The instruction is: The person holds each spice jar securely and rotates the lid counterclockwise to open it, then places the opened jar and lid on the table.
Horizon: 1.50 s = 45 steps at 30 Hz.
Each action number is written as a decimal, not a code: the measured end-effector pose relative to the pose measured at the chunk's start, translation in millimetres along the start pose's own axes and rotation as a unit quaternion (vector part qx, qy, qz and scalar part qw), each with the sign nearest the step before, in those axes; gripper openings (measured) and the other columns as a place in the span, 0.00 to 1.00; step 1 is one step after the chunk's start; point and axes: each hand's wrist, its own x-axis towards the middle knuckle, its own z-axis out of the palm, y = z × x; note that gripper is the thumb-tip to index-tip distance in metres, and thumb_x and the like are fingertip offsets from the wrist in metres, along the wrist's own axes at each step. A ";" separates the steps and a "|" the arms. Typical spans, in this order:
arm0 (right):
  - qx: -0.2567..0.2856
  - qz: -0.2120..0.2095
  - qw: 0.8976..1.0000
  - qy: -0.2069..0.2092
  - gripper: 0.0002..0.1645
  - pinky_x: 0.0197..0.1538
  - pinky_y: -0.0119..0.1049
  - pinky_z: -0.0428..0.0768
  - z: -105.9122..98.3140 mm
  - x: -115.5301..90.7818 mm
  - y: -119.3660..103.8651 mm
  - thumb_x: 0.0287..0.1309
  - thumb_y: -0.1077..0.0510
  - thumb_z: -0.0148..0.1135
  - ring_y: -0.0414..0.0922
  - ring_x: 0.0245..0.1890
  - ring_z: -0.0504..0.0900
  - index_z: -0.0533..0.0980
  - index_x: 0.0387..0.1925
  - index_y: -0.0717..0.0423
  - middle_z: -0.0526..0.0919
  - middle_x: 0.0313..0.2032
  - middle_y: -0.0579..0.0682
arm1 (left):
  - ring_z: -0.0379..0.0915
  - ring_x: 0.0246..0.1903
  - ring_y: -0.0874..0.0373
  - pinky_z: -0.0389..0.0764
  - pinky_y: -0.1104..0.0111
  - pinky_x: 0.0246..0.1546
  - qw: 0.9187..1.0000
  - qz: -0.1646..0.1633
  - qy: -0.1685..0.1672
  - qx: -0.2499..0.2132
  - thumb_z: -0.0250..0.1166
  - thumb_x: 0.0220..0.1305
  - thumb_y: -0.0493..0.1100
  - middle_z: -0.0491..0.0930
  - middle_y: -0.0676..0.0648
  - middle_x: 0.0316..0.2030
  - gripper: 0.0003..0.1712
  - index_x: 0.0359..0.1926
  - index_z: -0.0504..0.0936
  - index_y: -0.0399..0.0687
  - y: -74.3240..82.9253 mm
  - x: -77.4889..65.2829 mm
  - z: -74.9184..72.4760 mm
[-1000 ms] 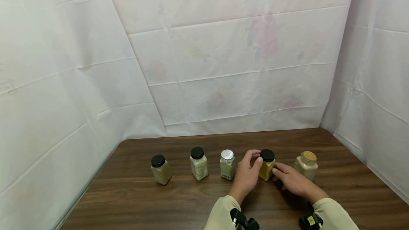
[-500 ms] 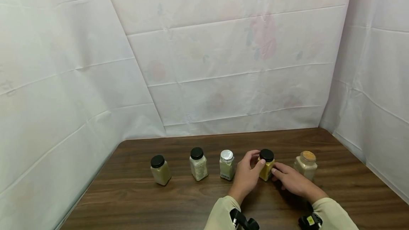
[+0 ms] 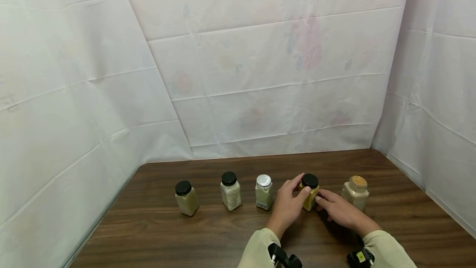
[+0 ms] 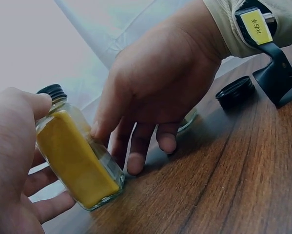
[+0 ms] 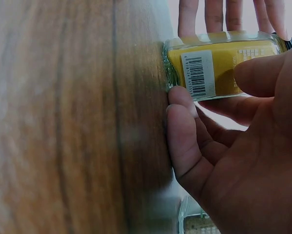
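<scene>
A square glass jar of yellow powder point(image 3: 310, 202) stands upright on the wooden table, a black screw lid point(image 3: 310, 180) on its neck. From the left, my left hand point(image 3: 287, 205) grips the lid between thumb and index finger; its other fingers spread behind the jar in the left wrist view. My right hand point(image 3: 341, 211) holds the jar's lower body, thumb on one side and fingers on the other. A barcode label point(image 5: 198, 74) shows on the glass in the right wrist view. Behind the right hand lies a loose black lid point(image 4: 235, 92).
Right of my hands stands a lidless jar point(image 3: 355, 195) with a tan top. To the left are a silver-topped jar point(image 3: 264, 195) and two black-lidded jars, one pale point(image 3: 231, 195) and one greenish point(image 3: 187, 202). White cloth point(image 3: 267, 73) hangs around the table.
My left thumb and index finger have shifted slightly around the black lid, the index reaching farther over its far side. My right hand and the jar stay nearly still.
</scene>
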 end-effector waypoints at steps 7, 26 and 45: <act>-0.006 -0.003 1.000 0.002 0.33 0.35 0.41 0.78 1.2 -0.1 0.3 0.74 0.50 0.44 0.49 0.47 0.78 0.57 0.71 0.66 0.66 0.61 0.68 | 0.74 0.54 0.63 0.76 0.67 0.55 1.000 -0.010 0.000 -0.014 0.58 0.69 0.58 0.77 0.59 0.52 0.22 0.63 0.74 0.70 0.2 -0.4 -0.4; 0.004 -0.002 1.000 -0.007 0.34 0.39 0.44 0.80 -2.6 -3.0 3.3 0.75 0.48 0.42 0.57 0.54 0.76 0.55 0.71 0.67 0.64 0.63 0.68 | 0.74 0.53 0.68 0.74 0.65 0.57 0.999 -0.017 0.015 -0.036 0.55 0.71 0.55 0.79 0.62 0.51 0.13 0.55 0.75 0.71 -2.2 -0.5 3.3; -0.006 -0.006 1.000 -0.005 0.34 0.37 0.43 0.79 -1.4 -1.6 1.0 0.75 0.48 0.43 0.54 0.52 0.76 0.55 0.72 0.65 0.67 0.60 0.66 | 0.74 0.55 0.62 0.76 0.66 0.55 1.000 -0.004 -0.005 -0.001 0.55 0.70 0.60 0.76 0.56 0.51 0.24 0.65 0.70 0.71 -2.5 1.1 1.9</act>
